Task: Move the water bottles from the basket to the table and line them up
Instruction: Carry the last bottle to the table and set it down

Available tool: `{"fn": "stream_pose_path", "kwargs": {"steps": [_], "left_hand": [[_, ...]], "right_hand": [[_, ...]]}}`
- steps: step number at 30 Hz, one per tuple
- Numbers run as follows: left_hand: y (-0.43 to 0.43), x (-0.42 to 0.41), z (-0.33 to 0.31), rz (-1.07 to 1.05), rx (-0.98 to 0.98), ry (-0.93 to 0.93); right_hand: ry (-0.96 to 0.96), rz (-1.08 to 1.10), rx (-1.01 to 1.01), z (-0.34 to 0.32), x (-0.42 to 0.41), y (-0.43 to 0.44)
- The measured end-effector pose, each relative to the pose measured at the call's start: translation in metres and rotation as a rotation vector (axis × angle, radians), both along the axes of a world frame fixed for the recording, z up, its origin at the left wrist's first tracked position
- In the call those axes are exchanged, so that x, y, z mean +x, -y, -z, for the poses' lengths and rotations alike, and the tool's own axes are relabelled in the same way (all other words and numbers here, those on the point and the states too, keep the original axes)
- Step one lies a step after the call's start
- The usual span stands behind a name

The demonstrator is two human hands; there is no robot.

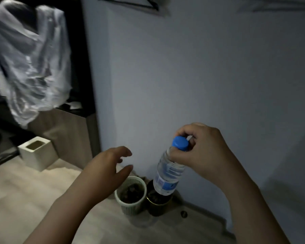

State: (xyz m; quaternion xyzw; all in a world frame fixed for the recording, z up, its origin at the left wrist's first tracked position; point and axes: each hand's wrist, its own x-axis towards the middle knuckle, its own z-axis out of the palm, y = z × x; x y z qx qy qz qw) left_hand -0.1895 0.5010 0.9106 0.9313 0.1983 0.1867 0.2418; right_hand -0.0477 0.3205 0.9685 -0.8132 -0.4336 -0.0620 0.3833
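Observation:
A clear water bottle (167,175) with a blue cap and a blue-and-white label hangs tilted in the air. My right hand (201,152) grips it by the neck, just under the cap. To the left of the bottle my left hand (109,166) hovers with relaxed, spread fingers and holds nothing. No basket and no table top are in view.
Below the bottle two small pots stand on the pale wood floor by the wall: a light ribbed pot (131,194) and a dark pot (157,203). A white square bin (36,154) stands at the left. A white plastic bag (30,67) hangs above it.

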Motion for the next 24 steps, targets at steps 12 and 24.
{"fn": "stream_pose_path", "kwargs": {"steps": [12,24], "left_hand": [[-0.163,-0.122,-0.012,-0.314,0.014,0.058],[-0.341,-0.179,-0.014,-0.606,0.054,-0.025]], "right_hand": [[-0.007,-0.365,0.024,-0.016,-0.076,-0.226],[-0.036,-0.659,-0.004,-0.004,-0.111,-0.470]]}}
